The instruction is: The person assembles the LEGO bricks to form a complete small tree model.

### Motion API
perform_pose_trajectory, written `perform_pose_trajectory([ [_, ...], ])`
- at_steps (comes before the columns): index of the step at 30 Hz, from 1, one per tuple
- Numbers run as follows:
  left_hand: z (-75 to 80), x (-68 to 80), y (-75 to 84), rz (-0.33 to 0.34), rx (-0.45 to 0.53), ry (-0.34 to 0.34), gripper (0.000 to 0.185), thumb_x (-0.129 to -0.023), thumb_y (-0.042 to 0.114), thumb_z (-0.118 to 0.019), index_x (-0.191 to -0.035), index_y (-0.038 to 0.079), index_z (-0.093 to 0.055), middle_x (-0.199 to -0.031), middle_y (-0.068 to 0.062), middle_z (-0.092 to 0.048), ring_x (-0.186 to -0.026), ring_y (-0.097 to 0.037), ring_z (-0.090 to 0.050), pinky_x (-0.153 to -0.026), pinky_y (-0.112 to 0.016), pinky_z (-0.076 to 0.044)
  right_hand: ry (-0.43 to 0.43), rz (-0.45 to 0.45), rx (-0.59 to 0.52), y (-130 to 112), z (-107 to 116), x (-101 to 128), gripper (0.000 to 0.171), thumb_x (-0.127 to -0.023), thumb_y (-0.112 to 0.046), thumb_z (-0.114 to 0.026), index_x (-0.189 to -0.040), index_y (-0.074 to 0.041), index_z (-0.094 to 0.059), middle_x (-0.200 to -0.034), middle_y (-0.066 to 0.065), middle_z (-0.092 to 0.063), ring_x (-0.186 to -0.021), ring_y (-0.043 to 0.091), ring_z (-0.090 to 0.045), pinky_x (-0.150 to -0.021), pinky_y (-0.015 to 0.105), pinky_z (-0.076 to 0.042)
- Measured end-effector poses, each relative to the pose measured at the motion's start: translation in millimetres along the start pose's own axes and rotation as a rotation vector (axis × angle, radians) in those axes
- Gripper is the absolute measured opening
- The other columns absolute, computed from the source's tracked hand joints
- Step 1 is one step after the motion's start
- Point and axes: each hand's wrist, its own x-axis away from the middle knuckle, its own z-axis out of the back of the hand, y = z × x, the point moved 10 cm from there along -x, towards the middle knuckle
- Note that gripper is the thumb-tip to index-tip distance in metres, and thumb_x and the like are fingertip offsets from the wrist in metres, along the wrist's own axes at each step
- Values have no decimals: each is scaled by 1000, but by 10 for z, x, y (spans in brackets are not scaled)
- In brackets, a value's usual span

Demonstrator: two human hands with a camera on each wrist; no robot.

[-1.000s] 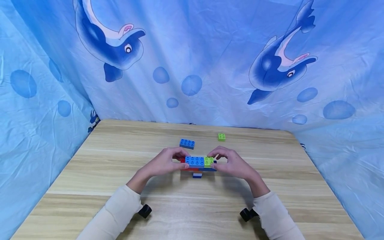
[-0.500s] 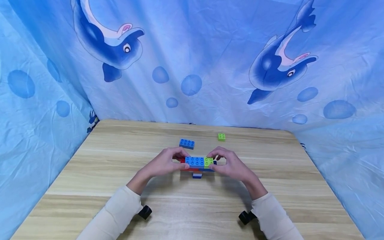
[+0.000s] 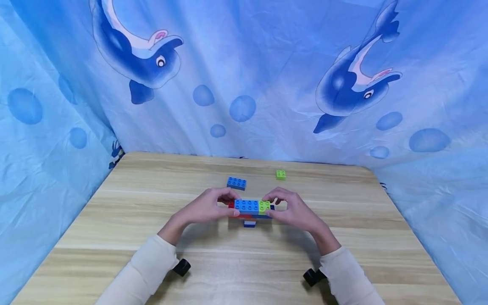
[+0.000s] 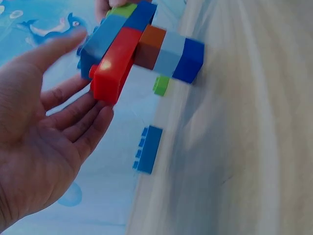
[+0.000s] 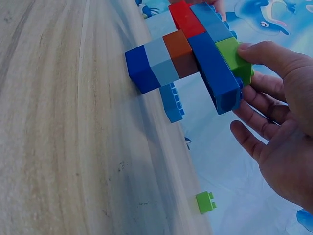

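Note:
A tower of toy building bricks stands mid-table. Its narrow column stacks a dark blue brick (image 5: 142,70), a light blue brick (image 5: 162,63) and an orange-brown brick (image 5: 181,55). Across that lie a red brick (image 4: 115,61) and a longer blue brick (image 5: 215,73), end to end. The top layer is a blue eight-stud brick (image 3: 246,206) beside a lime green brick (image 3: 264,206). My left hand (image 3: 207,206) holds the top blue brick's left end, thumb in front, fingers behind. With thumb and fingers, my right hand (image 3: 293,209) pinches the green brick.
Behind the tower lie a loose blue brick (image 3: 237,183) and, farther right, a small lime green brick (image 3: 280,174). The wooden table (image 3: 244,267) ends at a blue dolphin-print curtain (image 3: 282,84) at the back and sides.
The right thumb has slid slightly left along the front of the green brick, and the right forearm shifted a little left. The left hand and tower stay nearly still.

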Motion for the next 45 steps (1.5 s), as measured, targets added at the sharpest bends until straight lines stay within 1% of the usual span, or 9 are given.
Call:
perform_pose_trajectory([
  [3, 87, -44, -48, -12, -9, -6, 34, -94, 38, -74, -122, 19, -70, -111, 2, -70, -102, -16, -63, -93, -33, -54, -7, 4, 5, -19, 0, -15, 29, -91, -25, -80, -118, -20, -72, -117, -3, -69, -102, 15, -63, -90, 48, -57],
  [6, 231, -154, -137, -19, 1, 28, 32, -97, 32, -72, -123, 13, -70, -113, -2, -72, -104, -17, -64, -94, -34, -54, -5, -3, 16, -21, 12, -21, 28, -91, -24, -80, -118, -21, -72, -117, -4, -69, -101, 15, -63, -89, 48, -57],
  [11, 414, -374, -427, 47, 20, 93, 35, -96, 26, -73, -126, 8, -69, -124, -11, -71, -113, -22, -65, -100, -42, -54, -14, -16, 12, -12, 6, -14, 29, -90, -22, -81, -118, -19, -72, -116, -3, -70, -102, 17, -64, -89, 49, -56],
  [17, 432, -635, -678, 90, 22, 110, 41, -93, 19, -76, -130, 7, -67, -128, -12, -69, -120, -30, -64, -106, -48, -52, -19, -15, -6, -2, 2, 3, 28, -91, -22, -80, -118, -19, -72, -116, -2, -70, -101, 18, -64, -90, 51, -56],
  [23, 353, -764, -866, 88, 31, 61, 47, -92, 14, -74, -137, 5, -63, -134, -15, -66, -124, -32, -61, -108, -48, -50, -22, -9, -11, 11, 0, 14, 28, -91, -21, -80, -118, -19, -72, -116, -2, -70, -101, 17, -63, -90, 50, -56],
  [30, 351, -824, -1003, 113, 6, 73, 47, -92, 14, -73, -138, 8, -64, -131, -14, -66, -119, -29, -60, -104, -45, -50, -22, -4, -3, 4, -2, 12, 28, -91, -22, -80, -118, -19, -72, -117, -3, -69, -103, 19, -64, -91, 49, -57],
  [36, 373, -824, -1013, 124, 0, 96, 42, -92, 14, -73, -134, 9, -67, -121, -13, -67, -110, -26, -61, -96, -40, -52, -20, 0, -3, -9, 1, 1, 28, -91, -21, -80, -118, -19, -72, -116, -3, -69, -103, 16, -63, -91, 49, -57],
  [41, 409, -765, -1010, 127, 2, 122, 41, -92, 14, -74, -132, 7, -68, -118, -14, -68, -107, -25, -61, -94, -38, -53, -25, -6, -1, -7, -8, 1, 29, -91, -21, -80, -119, -18, -72, -117, -2, -69, -104, 16, -63, -92, 49, -57],
  [45, 492, -673, -966, 134, 25, 160, 42, -92, 15, -75, -133, 9, -67, -121, -12, -68, -109, -25, -62, -95, -36, -54, -27, -14, 0, -4, -3, 7, 29, -91, -22, -80, -119, -19, -72, -117, -3, -69, -105, 16, -62, -92, 49, -57],
])
